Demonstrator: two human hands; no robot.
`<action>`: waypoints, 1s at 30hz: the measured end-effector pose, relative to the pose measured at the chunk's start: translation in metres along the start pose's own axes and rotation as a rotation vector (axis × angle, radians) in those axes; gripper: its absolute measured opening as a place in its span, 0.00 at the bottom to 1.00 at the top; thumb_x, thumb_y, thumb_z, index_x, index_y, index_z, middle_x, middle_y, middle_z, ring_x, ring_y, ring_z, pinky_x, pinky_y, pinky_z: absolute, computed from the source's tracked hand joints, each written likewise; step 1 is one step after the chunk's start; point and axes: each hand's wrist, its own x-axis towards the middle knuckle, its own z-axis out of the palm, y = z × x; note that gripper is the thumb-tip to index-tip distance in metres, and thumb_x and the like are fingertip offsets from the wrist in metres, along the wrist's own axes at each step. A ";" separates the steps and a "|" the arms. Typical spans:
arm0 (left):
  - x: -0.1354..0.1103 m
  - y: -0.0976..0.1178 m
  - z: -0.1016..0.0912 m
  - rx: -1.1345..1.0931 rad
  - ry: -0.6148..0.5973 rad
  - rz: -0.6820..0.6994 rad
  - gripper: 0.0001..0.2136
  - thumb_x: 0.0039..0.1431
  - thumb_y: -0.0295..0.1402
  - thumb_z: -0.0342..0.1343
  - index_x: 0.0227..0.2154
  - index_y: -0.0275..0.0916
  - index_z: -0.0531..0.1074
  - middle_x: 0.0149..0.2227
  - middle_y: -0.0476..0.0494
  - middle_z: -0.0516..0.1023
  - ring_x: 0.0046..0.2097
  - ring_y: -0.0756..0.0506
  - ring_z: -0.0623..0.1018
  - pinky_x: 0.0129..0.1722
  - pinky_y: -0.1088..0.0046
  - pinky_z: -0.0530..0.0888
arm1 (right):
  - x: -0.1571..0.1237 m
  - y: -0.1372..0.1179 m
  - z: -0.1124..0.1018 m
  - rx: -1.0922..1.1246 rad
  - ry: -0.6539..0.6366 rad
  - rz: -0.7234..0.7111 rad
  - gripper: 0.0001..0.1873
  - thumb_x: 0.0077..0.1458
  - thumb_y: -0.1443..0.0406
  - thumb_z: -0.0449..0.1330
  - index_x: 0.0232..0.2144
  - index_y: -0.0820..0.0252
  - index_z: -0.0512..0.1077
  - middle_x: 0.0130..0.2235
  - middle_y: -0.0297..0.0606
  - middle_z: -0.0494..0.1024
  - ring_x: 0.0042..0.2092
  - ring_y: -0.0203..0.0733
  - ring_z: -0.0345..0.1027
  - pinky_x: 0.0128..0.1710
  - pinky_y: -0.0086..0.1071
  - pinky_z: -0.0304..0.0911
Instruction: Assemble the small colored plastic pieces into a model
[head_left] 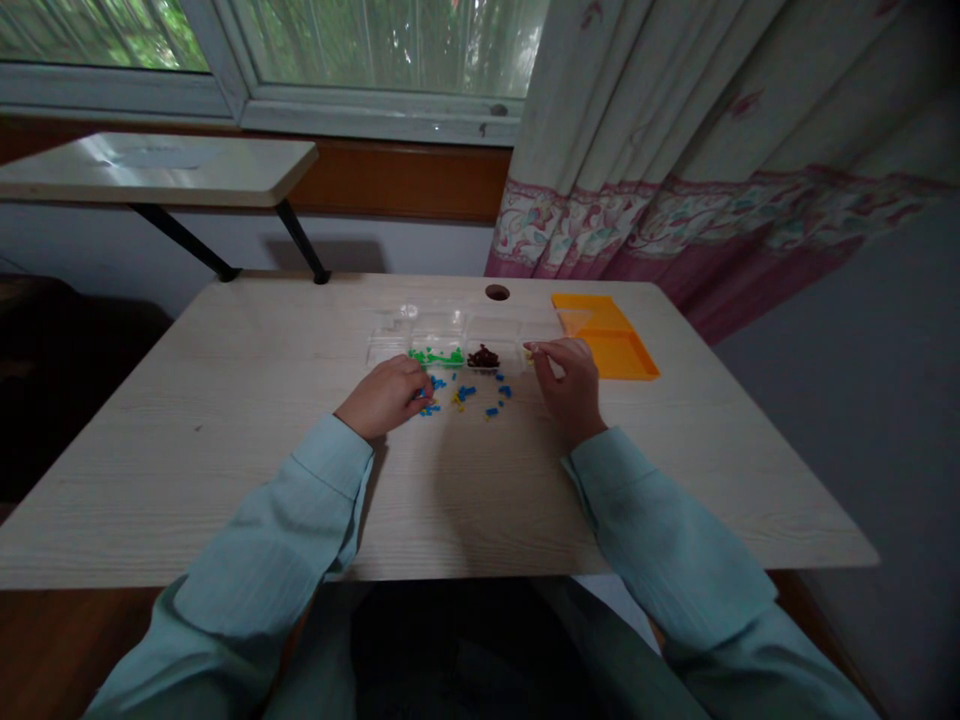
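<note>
My left hand rests on the wooden table with its fingers curled over the loose blue and yellow beads; what it pinches is too small to make out. My right hand hovers at the right end of a clear compartment box, thumb and forefinger pinched on a tiny piece I cannot name. One compartment holds green beads, the one beside it dark red beads. Both arms wear pale blue sleeves.
An orange tray lies just right of my right hand. A round cable hole sits in the table behind the box. A small side table stands at the back left under the window, with a curtain at right.
</note>
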 end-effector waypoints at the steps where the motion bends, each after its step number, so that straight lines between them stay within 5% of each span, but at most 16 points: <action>1: 0.000 0.000 0.000 0.003 0.004 0.001 0.08 0.62 0.34 0.52 0.34 0.37 0.75 0.34 0.41 0.73 0.41 0.43 0.71 0.43 0.66 0.68 | 0.000 0.000 0.000 0.003 0.000 0.000 0.14 0.62 0.60 0.53 0.36 0.56 0.78 0.34 0.38 0.80 0.39 0.43 0.70 0.44 0.39 0.62; 12: 0.001 0.004 0.001 -0.044 0.054 -0.003 0.09 0.63 0.35 0.51 0.34 0.37 0.74 0.34 0.41 0.72 0.41 0.43 0.71 0.44 0.66 0.69 | 0.000 -0.006 0.000 0.013 -0.076 -0.009 0.14 0.61 0.60 0.53 0.37 0.55 0.78 0.33 0.38 0.79 0.38 0.43 0.70 0.43 0.40 0.62; 17: 0.002 0.012 -0.008 -0.083 0.126 -0.016 0.09 0.64 0.37 0.51 0.35 0.37 0.72 0.35 0.42 0.72 0.41 0.44 0.70 0.44 0.66 0.68 | -0.005 -0.021 0.006 0.075 -0.132 -0.101 0.12 0.61 0.61 0.54 0.37 0.56 0.78 0.33 0.39 0.79 0.38 0.43 0.69 0.42 0.40 0.63; 24: 0.003 0.024 -0.011 -0.096 0.154 0.031 0.09 0.65 0.35 0.50 0.35 0.37 0.71 0.35 0.42 0.71 0.42 0.43 0.69 0.43 0.66 0.68 | -0.019 -0.051 0.019 0.098 -0.372 -0.301 0.12 0.60 0.62 0.58 0.44 0.52 0.76 0.37 0.38 0.79 0.42 0.43 0.67 0.45 0.40 0.60; 30: 0.002 0.026 -0.009 -0.111 0.138 0.042 0.08 0.65 0.35 0.50 0.35 0.37 0.72 0.36 0.41 0.72 0.43 0.43 0.70 0.44 0.65 0.68 | -0.024 -0.060 0.023 0.075 -0.401 -0.345 0.11 0.61 0.62 0.56 0.45 0.51 0.76 0.37 0.37 0.79 0.42 0.43 0.66 0.44 0.39 0.59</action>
